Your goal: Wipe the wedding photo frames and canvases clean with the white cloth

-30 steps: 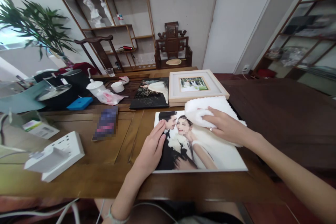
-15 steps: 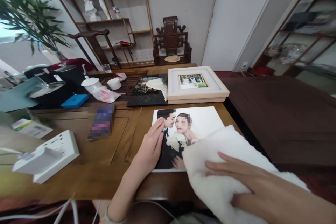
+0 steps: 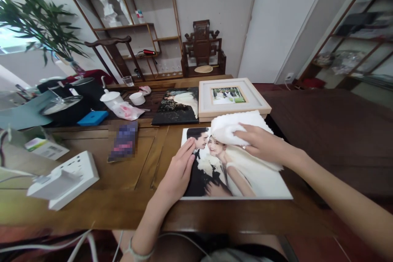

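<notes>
Your left hand lies flat on the left edge of the big wedding photo. Its fingers are straight and close together, and they press the photo down without gripping anything. Your right hand rests on a fluffy white cloth. Its fingers bend a little over the bunched cloth and hold it against the far part of the photo. There is a ring on one finger. The big photo lies flat on the wooden table, near the edge closest to you. The cloth covers its far right corner. Just behind the cloth sits a photo in a pale frame, and a dark photo lies beside that on the left. Far over on your left is a white power strip with a plug in it. Near the middle of the table lies a small blurred thing. Farther back are a blue box and a white teapot.
</notes>
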A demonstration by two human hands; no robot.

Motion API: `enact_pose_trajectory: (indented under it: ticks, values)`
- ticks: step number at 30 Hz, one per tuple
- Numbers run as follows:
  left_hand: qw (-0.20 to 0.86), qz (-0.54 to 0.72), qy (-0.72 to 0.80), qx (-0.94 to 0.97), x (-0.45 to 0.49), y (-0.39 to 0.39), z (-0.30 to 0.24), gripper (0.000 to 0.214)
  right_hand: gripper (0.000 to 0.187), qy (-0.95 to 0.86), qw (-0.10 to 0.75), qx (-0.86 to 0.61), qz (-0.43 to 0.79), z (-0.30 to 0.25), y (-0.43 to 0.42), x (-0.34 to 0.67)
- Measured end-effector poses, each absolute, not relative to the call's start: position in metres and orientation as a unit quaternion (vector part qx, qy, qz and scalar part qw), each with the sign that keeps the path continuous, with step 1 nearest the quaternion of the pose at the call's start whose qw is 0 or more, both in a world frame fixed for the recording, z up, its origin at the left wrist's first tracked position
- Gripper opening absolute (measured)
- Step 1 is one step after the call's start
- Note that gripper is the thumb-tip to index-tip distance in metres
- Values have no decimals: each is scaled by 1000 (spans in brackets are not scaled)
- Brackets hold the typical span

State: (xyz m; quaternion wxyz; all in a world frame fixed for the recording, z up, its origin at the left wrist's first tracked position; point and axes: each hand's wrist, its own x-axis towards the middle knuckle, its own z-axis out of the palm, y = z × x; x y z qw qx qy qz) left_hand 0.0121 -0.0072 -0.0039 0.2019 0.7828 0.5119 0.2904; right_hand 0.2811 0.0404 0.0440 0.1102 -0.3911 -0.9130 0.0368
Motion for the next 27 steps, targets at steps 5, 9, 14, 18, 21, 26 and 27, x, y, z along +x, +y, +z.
enact_pose_trajectory:
  ticks: [5, 9, 14, 18, 21, 26, 27]
  values:
    - [199, 296, 516, 779, 12, -8, -6, 44, 35, -910, 127, -393, 28, 33, 39, 280]
    - [197, 298, 519, 777, 13, -8, -7, 45, 40, -929, 125, -347, 24, 41, -5, 281]
    - [194, 298, 513, 781, 14, -7, -6, 46, 39, -944, 138, -298, 7, 57, -75, 282]
    - [195, 294, 511, 784, 13, -7, -6, 45, 33, -950, 148, -273, 8, 59, -93, 280]
    - [200, 292, 511, 784, 12, -7, -6, 45, 48, -936, 163, -311, 7, 57, -74, 276]
    - [209, 297, 511, 779, 11, -8, -5, 42, 37, -927, 130, -351, 11, 49, -8, 271]
    - [209, 299, 509, 780, 11, -8, -5, 42, 34, -922, 124, -366, 27, 48, 6, 270]
